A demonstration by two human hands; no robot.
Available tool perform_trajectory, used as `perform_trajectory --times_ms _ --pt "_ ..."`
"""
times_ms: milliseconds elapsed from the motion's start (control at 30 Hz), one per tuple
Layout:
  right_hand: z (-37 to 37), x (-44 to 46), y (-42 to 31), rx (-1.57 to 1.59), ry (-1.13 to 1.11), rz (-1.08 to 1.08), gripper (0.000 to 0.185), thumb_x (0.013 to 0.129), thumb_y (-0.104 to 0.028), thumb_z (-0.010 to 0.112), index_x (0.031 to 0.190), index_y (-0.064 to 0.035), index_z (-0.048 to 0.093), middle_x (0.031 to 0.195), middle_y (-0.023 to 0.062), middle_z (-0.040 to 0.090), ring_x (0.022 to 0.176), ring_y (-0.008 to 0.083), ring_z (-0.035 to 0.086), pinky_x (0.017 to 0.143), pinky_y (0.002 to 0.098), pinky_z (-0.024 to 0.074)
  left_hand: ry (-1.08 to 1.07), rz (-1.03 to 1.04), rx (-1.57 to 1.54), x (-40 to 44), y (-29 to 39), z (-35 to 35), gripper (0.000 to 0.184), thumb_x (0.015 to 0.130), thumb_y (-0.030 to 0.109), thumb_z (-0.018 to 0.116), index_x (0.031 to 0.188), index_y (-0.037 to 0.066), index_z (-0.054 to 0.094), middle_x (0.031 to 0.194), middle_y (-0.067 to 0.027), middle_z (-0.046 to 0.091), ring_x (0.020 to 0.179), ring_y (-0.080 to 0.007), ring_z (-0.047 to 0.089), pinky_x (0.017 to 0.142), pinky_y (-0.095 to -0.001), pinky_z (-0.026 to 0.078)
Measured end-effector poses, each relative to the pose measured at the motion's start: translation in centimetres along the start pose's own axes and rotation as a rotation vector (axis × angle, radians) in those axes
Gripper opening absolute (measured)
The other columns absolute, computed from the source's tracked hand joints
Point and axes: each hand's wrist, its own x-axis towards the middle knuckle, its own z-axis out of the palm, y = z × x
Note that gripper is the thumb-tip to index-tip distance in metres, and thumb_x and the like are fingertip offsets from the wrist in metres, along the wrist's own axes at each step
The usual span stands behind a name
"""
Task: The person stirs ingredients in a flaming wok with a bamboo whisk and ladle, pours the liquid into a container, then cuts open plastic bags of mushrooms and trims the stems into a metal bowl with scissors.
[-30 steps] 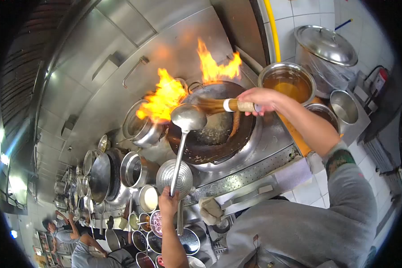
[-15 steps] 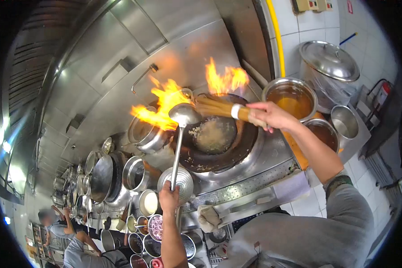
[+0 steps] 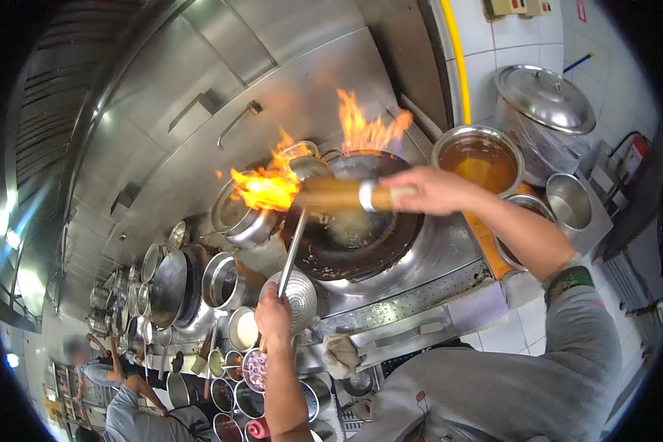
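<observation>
My left hand [image 3: 274, 317] is wrapped around the long metal handle of a ladle [image 3: 294, 249], whose bowl is partly hidden behind the brush. In my right hand [image 3: 431, 190] is a bamboo wok brush [image 3: 339, 197] with a white band, its bristles blurred by motion and crossing the ladle over the wok's left side. Beneath both tools sits a dark wok [image 3: 390, 258] on the burner, with a little cloudy liquid and pale bits in it. Flames [image 3: 265, 190] rise left of the wok, and more flames [image 3: 368, 129] burn behind it.
A perforated strainer [image 3: 300, 300] lies beside my left hand. Pots of brown liquid [image 3: 479, 163] stand right of the wok, near a lidded pot [image 3: 545, 103]. Bowls, including sliced onions [image 3: 255, 368], sit at lower left. Another person [image 3: 136, 412] is further left.
The brush has moved left with my right hand and now covers part of the ladle's bowl. The ladle has shifted slightly. The flames on the left have shrunk.
</observation>
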Motion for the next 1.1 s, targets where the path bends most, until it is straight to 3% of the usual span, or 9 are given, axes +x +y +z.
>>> perform_trajectory --times_ms 100,300,433,500,567,633,933,1033,1100 --pt "0.4 -1.5 -2.4 -0.212 -0.374 0.432 0.049 0.093 -0.035 0.065 0.136 -0.0119 0.061 0.116 0.021 0.069 0.105 0.034 0.069 0.091 0.0435 0.0518 -0.023 -0.089 -0.018 -0.3 0.3 0.6 0.022 0.084 0.017 0.068 0.104 0.011 0.062 0.079 -0.021 0.07 0.077 -0.0431 0.069 0.068 -0.0545 0.054" --pt "2.0 -1.7 -3.7 0.068 0.204 0.212 0.046 0.094 -0.035 0.064 0.134 -0.0126 0.062 0.106 0.0234 0.07 0.095 0.0395 0.069 0.086 0.045 0.0541 -0.021 -0.077 -0.251 -0.8 0.2 0.8 0.019 0.084 0.019 0.072 0.096 0.007 0.063 0.082 -0.0211 0.07 0.081 -0.0439 0.068 0.072 -0.0534 0.053" --pt "3.3 -2.4 -1.9 -0.077 -0.151 0.385 0.043 0.092 -0.034 0.062 0.127 -0.0091 0.065 0.108 0.0227 0.07 0.099 0.0403 0.067 0.085 0.0458 0.0536 -0.043 -0.027 -0.381 -0.8 -0.5 1.6 0.022 0.083 0.02 0.074 0.095 0.005 0.062 0.083 -0.0215 0.07 0.084 -0.0456 0.067 0.072 -0.0526 0.052" --pt "1.6 -2.8 -0.2 -0.076 -0.195 0.531 0.044 0.091 -0.036 0.061 0.124 -0.007 0.066 0.104 0.0213 0.071 0.098 0.0369 0.069 0.085 0.044 0.0531 -0.025 -0.055 -0.319 -2.3 -3.2 2.0 0.022 0.083 0.019 0.073 0.095 0.004 0.062 0.082 -0.0223 0.069 0.083 -0.0467 0.066 0.071 -0.0532 0.052" --pt "-1.2 -2.5 -1.3 0.132 -0.054 0.725 0.046 0.093 -0.037 0.066 0.131 -0.0118 0.065 0.085 0.0101 0.07 0.065 0.0132 0.064 0.06 0.0329 0.0521 -0.043 -0.085 -0.279 -3.5 -5.9 2.8 0.022 0.083 0.018 0.073 0.098 0.006 0.062 0.081 -0.022 0.069 0.081 -0.0457 0.067 0.069 -0.054 0.051" --pt "-2.7 -1.5 -2.2 0.229 0.088 0.553 0.046 0.099 -0.034 0.062 0.141 -0.0145 0.058 0.074 -0.0019 0.062 0.052 0.0062 0.053 0.047 0.0231 0.0466 -0.06 -0.083 -0.235 -4.5 -7.8 3.6 0.022 0.083 0.017 0.073 0.099 0.007 0.062 0.08 -0.0221 0.069 0.079 -0.0455 0.067 0.067 -0.0542 0.051" --pt "-5.3 7.8 3.0 0.277 -0.166 0.683 0.036 0.102 -0.034 0.053 0.127 -0.011 0.064 0.073 0.0038 0.062 0.05 0.0086 0.055 0.039 0.0235 0.0456 -0.067 0.037 -0.092 -6.9 -8.8 5.3 0.025 0.078 0.013 0.074 0.1 0.008 0.063 0.082 -0.0218 0.068 0.078 -0.044 0.066 0.068 -0.0535 0.05" --pt "-3.8 5.8 3.4 0.686 -0.046 0.605 0.037 0.103 -0.038 0.053 0.123 -0.0098 0.064 0.071 0.0028 0.063 0.046 0.0076 0.053 0.035 0.0218 0.0426 -0.053 0.025 -0.17 -7.9 -7.4 5.0 0.027 0.079 0.011 0.072 0.105 0.007 0.065 0.085 -0.0215 0.069 0.08 -0.0453 0.066 0.069 -0.0518 0.052" --pt "-2.1 5.1 3.1 0.655 -0.314 0.647 0.037 0.102 -0.042 0.053 0.114 -0.0089 0.063 0.069 0.0034 0.062 0.041 0.0092 0.052 0.033 0.0242 0.0419 -0.105 -0.018 -0.531 -8.0 -7.4 7.4 0.038 0.08 0.01 0.07 0.118 0.007 0.066 0.1 -0.0226 0.071 0.092 -0.0422 0.068 0.078 -0.0455 0.054"
